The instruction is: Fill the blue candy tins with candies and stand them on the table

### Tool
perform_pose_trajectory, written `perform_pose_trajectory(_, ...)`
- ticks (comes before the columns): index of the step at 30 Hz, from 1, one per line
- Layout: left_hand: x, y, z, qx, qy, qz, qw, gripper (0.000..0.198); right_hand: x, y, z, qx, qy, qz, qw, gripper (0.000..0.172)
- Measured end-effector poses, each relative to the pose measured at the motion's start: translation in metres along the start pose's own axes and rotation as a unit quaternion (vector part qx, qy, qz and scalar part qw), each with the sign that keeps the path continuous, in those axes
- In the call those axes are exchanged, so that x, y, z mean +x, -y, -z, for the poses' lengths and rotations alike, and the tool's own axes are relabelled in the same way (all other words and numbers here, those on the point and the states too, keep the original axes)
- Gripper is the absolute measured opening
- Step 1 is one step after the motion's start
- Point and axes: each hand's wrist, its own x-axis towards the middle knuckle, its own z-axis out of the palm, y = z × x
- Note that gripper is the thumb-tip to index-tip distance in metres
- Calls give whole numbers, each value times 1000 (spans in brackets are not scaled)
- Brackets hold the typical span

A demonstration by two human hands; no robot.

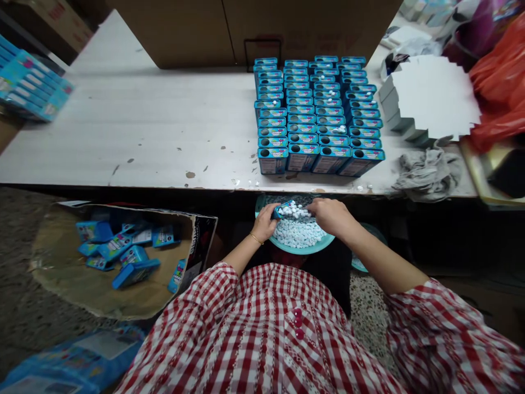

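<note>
My left hand [265, 222] grips a small blue candy box [281, 210] and tilts it over a light turquoise basin [305, 249]. Small white candies [297, 234] fill the basin. My right hand [333, 215] is closed at the basin's right side, around what looks like a scoop [307, 209] heaped with the same candies. The heap reaches the mouth of the box. Most of the scoop is hidden under the candies and my fingers.
Rows of upright blue candy boxes [301, 119] stand on the white table [164, 131], some with candies on top. A large carton [262, 33] is behind them. White cartons [432, 98] and a rag [429, 172] lie right. An open carton [53, 257] holds blue boxes at lower left.
</note>
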Motion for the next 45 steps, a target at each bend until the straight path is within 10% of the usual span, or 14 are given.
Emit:
perform_pose_trajectory(10,-4,2,2,5,-8,-2,1000,43,-22,14,30,-86,13,-5,996,30)
perform_pose_trajectory(18,-14,-13,15,98,25,-38,994,51,-41,-18,-6,-49,-61,-68,995,37)
perform_pose_trajectory(23,-15,-5,20,-42,-29,1,999,41,-41,-23,-30,-9,-131,-83,988,38)
perform_pose_trajectory(33,-12,11,-19,-257,-54,122,957,48,-50,-38,-45,55,-214,-69,973,32)
perform_pose_trajectory(45,-5,-1,-29,-205,-40,107,972,41,-45,3,-19,-85,-141,-34,986,36)
